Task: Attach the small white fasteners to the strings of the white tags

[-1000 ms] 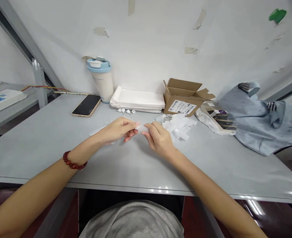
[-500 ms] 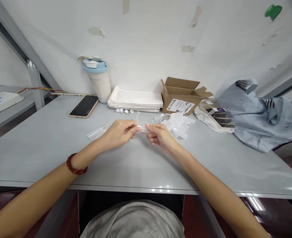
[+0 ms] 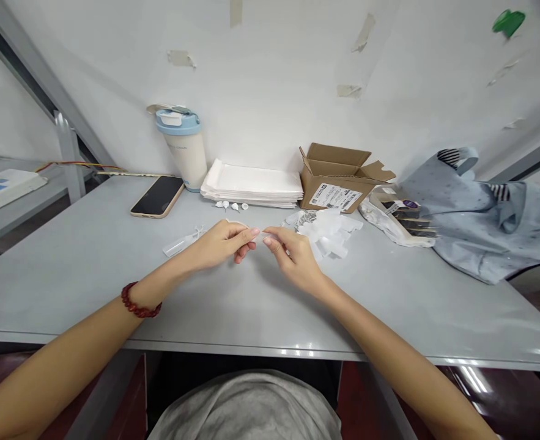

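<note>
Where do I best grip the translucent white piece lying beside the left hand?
Probably the front-left end of the translucent piece, pinched across its narrow width, coming from the left. It lies low on the table, long and slim, with that end exposed; the left hand crowds the other, where thin white strands show.

Table, back row along wall, L to R: phone, lidded tumbler just behind its right end, envelope stack, cardboard box, packet, cloth at far right. Caps on tabletop, front-left of stack. Plastic pile in front of box, behind right hand. Clear tube beside left hand, in front of phone. Plastic piece between both hands' fingertips, in front of stack. Tape strips on wall, above tumbler and box.
</note>
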`<state>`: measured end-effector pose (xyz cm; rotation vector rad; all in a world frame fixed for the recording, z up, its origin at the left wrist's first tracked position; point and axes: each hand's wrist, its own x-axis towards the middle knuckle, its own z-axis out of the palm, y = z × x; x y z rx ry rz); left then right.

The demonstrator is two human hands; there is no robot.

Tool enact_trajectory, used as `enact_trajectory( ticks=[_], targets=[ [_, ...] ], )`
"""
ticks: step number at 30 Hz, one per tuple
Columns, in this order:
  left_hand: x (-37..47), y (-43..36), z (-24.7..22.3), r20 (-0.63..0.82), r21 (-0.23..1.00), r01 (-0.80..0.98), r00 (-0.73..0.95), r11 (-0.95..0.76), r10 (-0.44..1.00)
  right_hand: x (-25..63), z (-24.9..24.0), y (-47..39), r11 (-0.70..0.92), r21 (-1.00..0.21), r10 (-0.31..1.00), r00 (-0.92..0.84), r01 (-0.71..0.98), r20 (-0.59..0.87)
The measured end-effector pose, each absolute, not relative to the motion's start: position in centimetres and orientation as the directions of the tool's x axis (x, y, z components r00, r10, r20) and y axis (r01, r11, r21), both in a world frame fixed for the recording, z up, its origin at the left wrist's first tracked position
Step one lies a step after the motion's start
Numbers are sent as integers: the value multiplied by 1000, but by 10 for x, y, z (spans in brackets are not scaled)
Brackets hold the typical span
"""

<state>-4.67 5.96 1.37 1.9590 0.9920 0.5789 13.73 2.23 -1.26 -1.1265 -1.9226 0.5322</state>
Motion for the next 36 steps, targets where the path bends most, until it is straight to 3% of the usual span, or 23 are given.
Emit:
enact_trajectory(
  ticks=[5, 8, 10, 12, 14, 16, 19, 22, 26, 30, 36],
  targets=[
    [-48, 57, 13, 24, 820, 459, 569, -342, 822, 136, -11, 23, 230, -944, 956, -238, 237, 173],
    [-48, 57, 12, 47, 791, 480, 571, -380, 820, 136, -8, 25, 34, -996, 957, -291, 82, 9],
    [-47, 59, 11, 66, 768, 493, 575, -410, 816, 137, -6, 26, -1, -996, 952, -303, 91, -29],
    [-48, 63, 9, 91, 737, 510, 577, -445, 812, 138, -6, 28, 102, -969, 966, -254, 227, 42],
    [-53, 73, 6, 137, 688, 543, 554, -481, 821, 142, -8, 31, 284, -841, 958, -182, 460, 223],
    [-62, 86, 1, 215, 612, 617, 472, -495, 855, 147, -11, 36, 375, -603, 902, -126, 704, 413],
    [-80, 109, -7, 341, 419, 737, 413, -530, 844, 158, -18, 47, 201, -302, 856, -18, 932, 516],
    [-96, 128, -15, 356, 403, 747, 404, -529, 843, 167, -24, 56, 57, -137, 848, 24, 989, 530],
    [-105, 144, -25, 334, 454, 733, 388, -507, 859, 170, -30, 59, 99, 4, 781, -81, 995, 619],
    [-106, 153, -34, 308, 468, 712, 423, -523, 852, 162, -35, 54, 170, 65, 771, -174, 983, 612],
    [-107, 162, -42, 275, 332, 750, 503, -572, 819, 139, -41, 40, 366, 88, 752, -350, 926, 559]
  ],
)
